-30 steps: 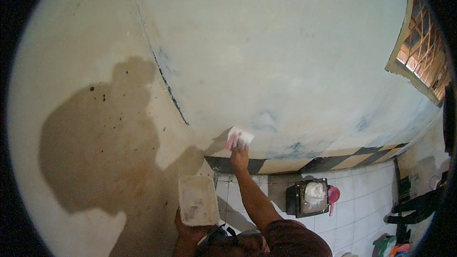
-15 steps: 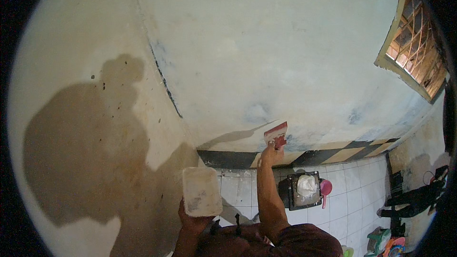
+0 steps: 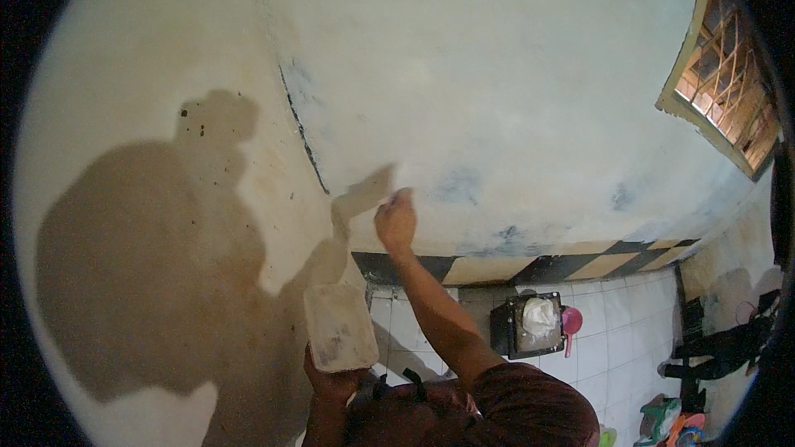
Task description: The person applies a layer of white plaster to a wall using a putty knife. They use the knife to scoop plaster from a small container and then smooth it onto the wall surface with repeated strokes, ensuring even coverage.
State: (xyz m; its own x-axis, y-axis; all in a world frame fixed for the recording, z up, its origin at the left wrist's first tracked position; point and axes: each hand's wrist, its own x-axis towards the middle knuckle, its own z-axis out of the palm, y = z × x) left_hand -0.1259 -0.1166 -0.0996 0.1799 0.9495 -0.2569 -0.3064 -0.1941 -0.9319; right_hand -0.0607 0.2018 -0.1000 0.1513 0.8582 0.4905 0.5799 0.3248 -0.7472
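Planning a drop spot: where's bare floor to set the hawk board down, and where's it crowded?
Bare white floor tiles lie right of the black bucket with its pink scoop, below the black-and-cream checked band. Another bare strip lies between the hawk board in the left hand and the right forearm. Crowded: the lower right corner, with dark gear and coloured items.

1 head-worn fisheye view is given, tilted up and forward at a pale plastered wall [image 3: 513, 83] close ahead, with straight edges bowed toward the dark rim, the forearms entered from the lower edge, and a tiled floor [image 3: 613, 339] seen lower right.
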